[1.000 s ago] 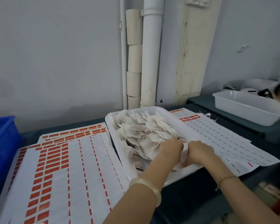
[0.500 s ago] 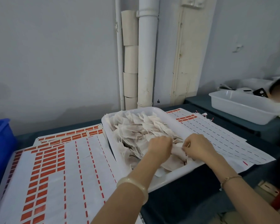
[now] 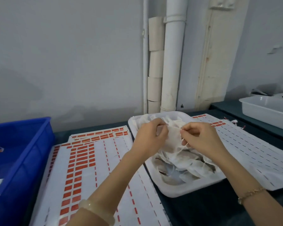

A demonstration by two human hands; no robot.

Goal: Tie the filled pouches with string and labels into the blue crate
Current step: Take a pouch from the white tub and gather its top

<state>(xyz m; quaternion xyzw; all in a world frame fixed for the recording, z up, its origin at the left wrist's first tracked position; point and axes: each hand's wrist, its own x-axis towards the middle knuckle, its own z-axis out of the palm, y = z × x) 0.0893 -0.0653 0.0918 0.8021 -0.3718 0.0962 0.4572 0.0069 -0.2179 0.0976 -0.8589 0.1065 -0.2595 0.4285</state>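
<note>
Both hands have a grip on the same pouch [image 3: 173,137], held up just above the white tray [image 3: 178,191]: left hand [image 3: 151,136] has its fingers pressed together on the pouch's left edge, right hand [image 3: 201,137] is pinching the right edge along with a thin string [image 3: 184,145] that trails down under its fingers. So the pouch hangs stretched between the two hands, long axis running roughly left to right. Rest of the filled pouches [image 3: 186,167] are heaped in the tray right below. Label sheets [image 3: 95,162] with the red tags lie flat on the counter [image 3: 203,207] just left of the tray, closer to the left hand. Blue crate [image 3: 21,154] is further out on the left, well apart from the grip, a few finished ones seemingly inside. My guess is the left hand is better placed for the drop-off once it's tied.
</note>
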